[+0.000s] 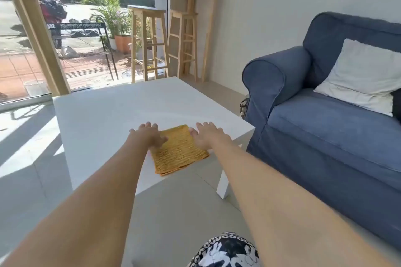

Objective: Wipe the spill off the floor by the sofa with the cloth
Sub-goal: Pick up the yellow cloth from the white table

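Wiping not begun: the folded yellow cloth (179, 150) lies at the white surface's (108, 115) near edge, left hand (152, 135) and right hand (207, 136) flat on its sides, fingers spread, nothing pinched; no spill discernible on the floor (173, 206) beside the blue sofa (325, 125), surface leg (223, 186) adjacent.

White lettering on the black rack's (86, 34) top bar is too blurred to read.
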`<state>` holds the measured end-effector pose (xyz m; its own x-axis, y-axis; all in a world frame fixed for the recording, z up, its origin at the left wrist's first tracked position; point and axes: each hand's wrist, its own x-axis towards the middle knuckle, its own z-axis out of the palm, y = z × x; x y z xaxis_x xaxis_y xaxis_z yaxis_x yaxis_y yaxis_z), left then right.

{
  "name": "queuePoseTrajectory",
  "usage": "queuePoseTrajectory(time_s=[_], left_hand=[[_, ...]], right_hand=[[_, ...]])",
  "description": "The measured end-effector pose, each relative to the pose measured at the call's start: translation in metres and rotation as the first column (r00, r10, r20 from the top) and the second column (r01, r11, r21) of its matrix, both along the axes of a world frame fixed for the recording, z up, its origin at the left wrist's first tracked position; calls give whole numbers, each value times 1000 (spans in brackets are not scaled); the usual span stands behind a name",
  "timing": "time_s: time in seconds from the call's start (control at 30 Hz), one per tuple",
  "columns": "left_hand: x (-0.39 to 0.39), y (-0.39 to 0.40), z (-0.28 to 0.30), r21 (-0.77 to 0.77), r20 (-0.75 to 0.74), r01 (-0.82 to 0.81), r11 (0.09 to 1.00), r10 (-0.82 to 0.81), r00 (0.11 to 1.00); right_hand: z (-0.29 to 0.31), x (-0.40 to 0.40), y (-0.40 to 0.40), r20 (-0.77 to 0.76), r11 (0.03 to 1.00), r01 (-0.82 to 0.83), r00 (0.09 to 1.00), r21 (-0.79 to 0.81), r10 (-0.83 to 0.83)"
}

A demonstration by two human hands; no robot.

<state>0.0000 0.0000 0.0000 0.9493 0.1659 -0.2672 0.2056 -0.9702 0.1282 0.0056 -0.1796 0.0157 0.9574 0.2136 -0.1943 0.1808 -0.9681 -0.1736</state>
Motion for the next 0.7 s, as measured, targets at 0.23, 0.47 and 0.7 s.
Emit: queuePoseTrajectory(time_s=[0.23, 0.47, 0.7], left_hand=[[14, 9, -12, -18, -26, 31, 999, -32, 999], [25, 6, 5, -14, 32, 7, 1000, -6, 999], [19, 12, 10, -30, 20, -19, 999, 20, 1000]], right_hand=[[-24, 19, 36, 18, 995, -29, 999, 100, 28], [-32, 25, 43, 128, 939, 51, 987, 339, -100], [-19, 25, 33, 145, 911, 111, 973, 396, -182]])
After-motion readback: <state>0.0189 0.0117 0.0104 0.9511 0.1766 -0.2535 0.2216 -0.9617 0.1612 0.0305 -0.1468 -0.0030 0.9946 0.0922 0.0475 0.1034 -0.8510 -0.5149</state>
